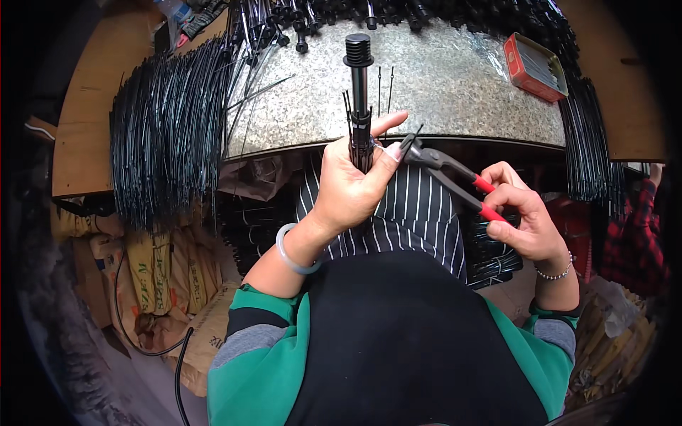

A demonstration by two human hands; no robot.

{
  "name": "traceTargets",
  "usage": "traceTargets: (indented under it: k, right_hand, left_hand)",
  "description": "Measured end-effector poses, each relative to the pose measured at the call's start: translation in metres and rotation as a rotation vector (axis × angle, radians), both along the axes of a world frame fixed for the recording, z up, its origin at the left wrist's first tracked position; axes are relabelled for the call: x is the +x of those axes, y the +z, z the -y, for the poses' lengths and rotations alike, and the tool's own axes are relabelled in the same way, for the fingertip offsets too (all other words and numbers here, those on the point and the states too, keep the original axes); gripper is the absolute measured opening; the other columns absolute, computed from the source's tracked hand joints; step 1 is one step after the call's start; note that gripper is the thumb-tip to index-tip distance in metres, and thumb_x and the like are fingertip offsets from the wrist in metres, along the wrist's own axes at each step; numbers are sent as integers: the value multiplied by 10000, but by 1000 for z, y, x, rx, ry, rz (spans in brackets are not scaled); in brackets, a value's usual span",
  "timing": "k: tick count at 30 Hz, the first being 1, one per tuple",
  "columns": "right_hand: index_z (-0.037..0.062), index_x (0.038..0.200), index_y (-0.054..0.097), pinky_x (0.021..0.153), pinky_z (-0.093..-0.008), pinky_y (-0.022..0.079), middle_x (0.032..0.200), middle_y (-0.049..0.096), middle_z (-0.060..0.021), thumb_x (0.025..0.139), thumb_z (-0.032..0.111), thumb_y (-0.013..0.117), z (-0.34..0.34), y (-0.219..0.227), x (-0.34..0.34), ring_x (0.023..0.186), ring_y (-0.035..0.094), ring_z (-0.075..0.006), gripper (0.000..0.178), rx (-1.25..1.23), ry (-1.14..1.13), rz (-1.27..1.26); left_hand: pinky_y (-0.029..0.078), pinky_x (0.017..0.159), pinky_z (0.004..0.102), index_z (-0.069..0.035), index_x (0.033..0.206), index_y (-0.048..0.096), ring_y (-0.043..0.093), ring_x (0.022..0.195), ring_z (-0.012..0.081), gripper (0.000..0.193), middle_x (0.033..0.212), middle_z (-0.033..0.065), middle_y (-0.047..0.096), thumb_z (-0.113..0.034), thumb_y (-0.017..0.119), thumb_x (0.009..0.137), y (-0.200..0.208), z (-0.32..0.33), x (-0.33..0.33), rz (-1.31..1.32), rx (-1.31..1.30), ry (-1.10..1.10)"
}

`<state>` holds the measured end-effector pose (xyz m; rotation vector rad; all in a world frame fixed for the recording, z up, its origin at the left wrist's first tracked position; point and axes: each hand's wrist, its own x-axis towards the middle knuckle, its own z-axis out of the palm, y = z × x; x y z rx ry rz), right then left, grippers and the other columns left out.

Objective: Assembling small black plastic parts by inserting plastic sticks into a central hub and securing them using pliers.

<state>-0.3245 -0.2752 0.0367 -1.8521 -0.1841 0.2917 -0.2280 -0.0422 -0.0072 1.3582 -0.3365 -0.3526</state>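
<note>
My left hand (344, 188) is closed around a black umbrella shaft (361, 92), which stands upright with a threaded-looking end at the top. Short dark rib ends stick up around the shaft just above my palm. My left index finger is stretched out, and my thumb presses near a small dark piece by the plier jaws. In my right hand (522, 213) are end-cutting pliers (447, 170) with red handles. Their jaws meet my left thumb tip at a thin black rib (415, 136); whether they grip it, I cannot tell.
The speckled tabletop (305, 113) has a bundle of thin black ribs (167, 135) overhanging its left edge and another bundle (586, 135) at right. A red tin (536, 71) holds thin pieces. More black shafts (302, 32) lie at the back. Sacks (156, 277) stand at lower left.
</note>
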Motion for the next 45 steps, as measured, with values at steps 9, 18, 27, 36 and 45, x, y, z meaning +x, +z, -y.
traceTargets:
  k: [9, 18, 27, 36, 45]
  right_hand:
    - [41, 792, 555, 740, -267, 343, 975, 417, -81, 728, 313, 685, -6, 1, 2, 833, 403, -147, 308, -43, 67, -59]
    - [34, 796, 555, 672, -233, 341, 955, 419, -73, 746, 288, 675, -11, 4, 1, 806, 403, -138, 286, -46, 31, -92]
    - [6, 836, 528, 602, -246, 410, 871, 521, -119, 805, 193, 598, -16, -2, -5, 731, 514, -147, 202, -281, 12, 321]
    - [-15, 1052, 387, 590, -313, 476, 777, 561, -94, 676, 12, 694, -29, 6, -3, 697, 586, -164, 486, -137, 134, -288]
    - [-40, 1046, 470, 513, -279, 438, 733, 553, -69, 625, 42, 715, -27, -1, 0, 600, 539, -125, 493, 224, 286, -584]
  left_hand:
    - [244, 445, 166, 33, 1139, 553, 272, 473, -16, 377, 513, -114, 314, -29, 634, 775, -12, 0, 0, 112, 49, 13]
    - [267, 469, 153, 20, 1169, 536, 313, 497, -19, 400, 539, -112, 356, -20, 628, 782, -10, -2, -1, 159, 94, -2]
    - [258, 460, 158, 46, 1125, 561, 374, 506, -12, 310, 615, -73, 473, -62, 575, 835, -4, -3, -1, 122, 93, 43]
    - [248, 435, 159, 113, 1138, 512, 359, 501, -3, 317, 631, -45, 456, 1, 511, 841, -5, -3, -4, 83, -63, -53]
    - [247, 400, 148, 103, 1149, 504, 359, 455, -1, 322, 632, -40, 460, -29, 490, 856, 1, -5, -6, -3, -87, -90]
